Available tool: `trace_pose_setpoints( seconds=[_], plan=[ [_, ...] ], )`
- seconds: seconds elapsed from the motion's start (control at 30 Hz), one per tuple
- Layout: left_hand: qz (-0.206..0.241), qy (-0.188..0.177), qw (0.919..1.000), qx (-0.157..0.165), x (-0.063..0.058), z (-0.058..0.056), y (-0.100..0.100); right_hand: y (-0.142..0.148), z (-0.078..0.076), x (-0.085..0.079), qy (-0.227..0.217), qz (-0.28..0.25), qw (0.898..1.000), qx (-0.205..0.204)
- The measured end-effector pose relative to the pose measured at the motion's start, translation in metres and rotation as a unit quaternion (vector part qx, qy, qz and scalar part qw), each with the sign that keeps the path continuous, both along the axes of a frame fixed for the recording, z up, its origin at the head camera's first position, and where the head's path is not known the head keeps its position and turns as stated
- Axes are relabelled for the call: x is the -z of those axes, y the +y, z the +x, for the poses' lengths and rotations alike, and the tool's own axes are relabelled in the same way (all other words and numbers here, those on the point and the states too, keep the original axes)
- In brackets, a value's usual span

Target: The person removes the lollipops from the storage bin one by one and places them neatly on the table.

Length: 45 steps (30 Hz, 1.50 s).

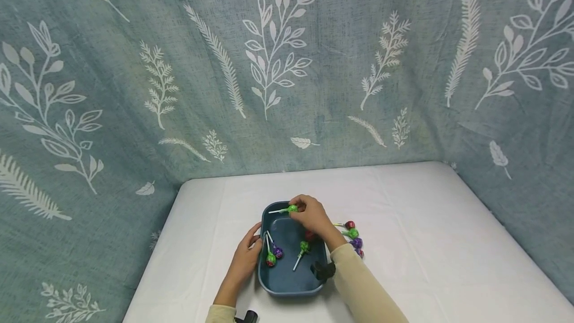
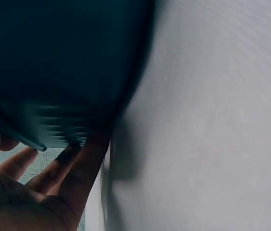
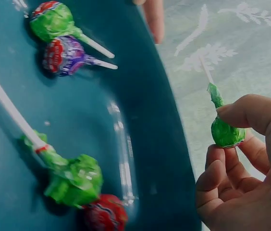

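Observation:
In the head view, my left hand (image 1: 248,252) holds the left side of a dark blue plastic tray (image 1: 291,293). Its fingers (image 2: 85,175) lie against the tray's outer wall, with the thumb by the rim. My right hand (image 1: 312,215) pinches a green-wrapped lollipop (image 3: 226,131) by its candy end, over the tray's far end, the white stick pointing left. Inside the tray lie a purple lollipop (image 3: 64,56) and a green one (image 3: 51,21) side by side, another green lollipop (image 3: 80,180), and a red one (image 3: 105,214) partly hidden by my right arm.
Several more lollipops (image 1: 353,233) lie in a row on the white-covered table (image 1: 417,243), right of the tray and partly behind my right forearm. A grey-green leaf-patterned cloth (image 1: 287,143) hangs behind the table. Black wrist straps (image 1: 324,270) sit on both wrists.

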<state>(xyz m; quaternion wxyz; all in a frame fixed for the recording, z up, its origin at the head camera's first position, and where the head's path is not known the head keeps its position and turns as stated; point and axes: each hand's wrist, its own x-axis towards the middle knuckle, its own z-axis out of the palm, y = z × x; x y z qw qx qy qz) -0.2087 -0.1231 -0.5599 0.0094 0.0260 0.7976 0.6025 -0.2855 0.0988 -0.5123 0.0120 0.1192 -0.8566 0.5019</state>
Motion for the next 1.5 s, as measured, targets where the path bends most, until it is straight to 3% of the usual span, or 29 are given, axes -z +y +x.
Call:
trace_pose_setpoints(
  seconds=[0.07,0.57,0.67,0.93,1.5],
  plan=[
    [0.0,0.002,1.0,0.002,0.006,-0.003,-0.001,0.004,0.003,-0.005,0.001,-0.003,1.0,0.001],
    [0.002,0.001,1.0,-0.001,0.008,-0.003,-0.002,0.04,0.039,-0.03,0.015,-0.022,0.999,0.024],
    [0.005,-0.001,1.0,-0.003,0.003,-0.001,0.0,0.05,0.045,-0.027,0.02,-0.019,0.999,0.038],
    [0.009,0.011,0.9999,0.002,-0.028,0.015,0.005,0.073,0.061,-0.016,0.013,-0.016,0.997,0.08],
    [0.024,-0.01,0.9994,0.021,-0.035,0.017,0.002,0.104,0.083,-0.002,0.016,-0.01,0.993,0.119]
  ],
)
